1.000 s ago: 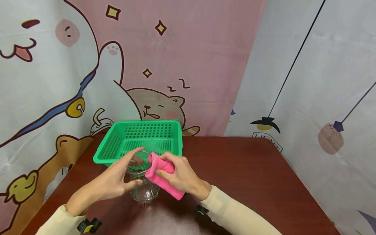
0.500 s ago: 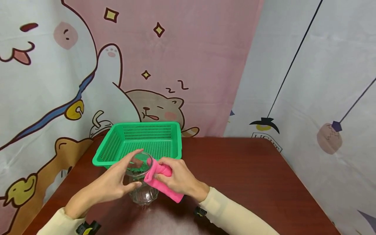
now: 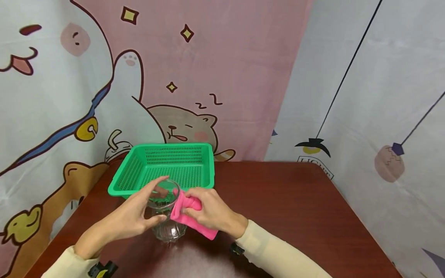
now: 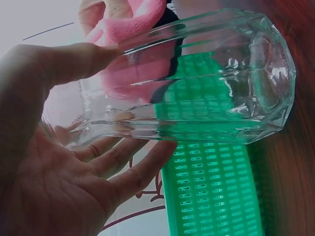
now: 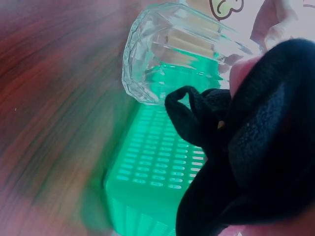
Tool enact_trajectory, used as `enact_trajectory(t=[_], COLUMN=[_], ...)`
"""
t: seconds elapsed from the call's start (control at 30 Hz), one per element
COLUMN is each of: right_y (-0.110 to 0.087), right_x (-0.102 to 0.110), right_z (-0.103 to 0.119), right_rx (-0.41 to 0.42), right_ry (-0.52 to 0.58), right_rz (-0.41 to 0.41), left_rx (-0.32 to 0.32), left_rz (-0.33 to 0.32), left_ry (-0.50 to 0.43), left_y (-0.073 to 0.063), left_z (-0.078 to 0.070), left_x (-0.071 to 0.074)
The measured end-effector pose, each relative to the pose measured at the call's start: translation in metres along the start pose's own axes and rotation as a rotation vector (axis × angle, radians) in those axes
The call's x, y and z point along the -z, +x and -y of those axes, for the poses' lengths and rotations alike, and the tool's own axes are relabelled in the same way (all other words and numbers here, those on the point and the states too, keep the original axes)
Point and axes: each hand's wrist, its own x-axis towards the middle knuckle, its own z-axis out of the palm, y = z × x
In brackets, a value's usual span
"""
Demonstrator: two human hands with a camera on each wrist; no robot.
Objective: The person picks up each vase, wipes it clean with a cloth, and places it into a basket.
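A clear glass vase [image 3: 168, 230] with a ridged lower body stands up from above the table, its round mouth toward me. My left hand [image 3: 136, 211] holds it near the rim, thumb on the near side and fingers around the far side, as the left wrist view also shows through the glass [image 4: 236, 64]. With bent fingers my right hand [image 3: 213, 210] grips a folded pink cloth [image 3: 199, 227], pressed at the right edge of the vase's mouth. The right wrist view is partly filled by the cloth's dark side [image 5: 266, 142], which hides most of that hand.
Behind the vase a green perforated plastic basket [image 3: 177, 153] sits at the back left of the dark red-brown table [image 3: 288, 208]. A cartoon-printed curtain [image 3: 243, 77] hangs along the table's back and sides.
The right hand and cloth have shifted slightly left and down along the vase's rim. The left hand keeps its hold, and the vase stays nearly in place.
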Motion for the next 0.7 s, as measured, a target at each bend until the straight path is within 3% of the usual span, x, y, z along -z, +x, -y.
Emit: enact_trajectory(t=[0.13, 0.37, 0.7], right_y=[-0.001, -0.006, -0.012], right_x=[0.001, -0.002, -0.004], right_z=[0.001, -0.004, -0.012], right_rx=[-0.01, -0.102, -0.128], right_ry=[-0.04, -0.073, -0.112], right_rz=[0.043, 0.149, 0.224], left_rx=[0.001, 0.026, 0.025], left_rz=[-0.002, 0.003, 0.007], left_ry=[-0.003, -0.008, -0.006], left_y=[0.0, -0.001, 0.001], left_z=[0.0, -0.001, -0.001], left_x=[0.0, -0.001, 0.001])
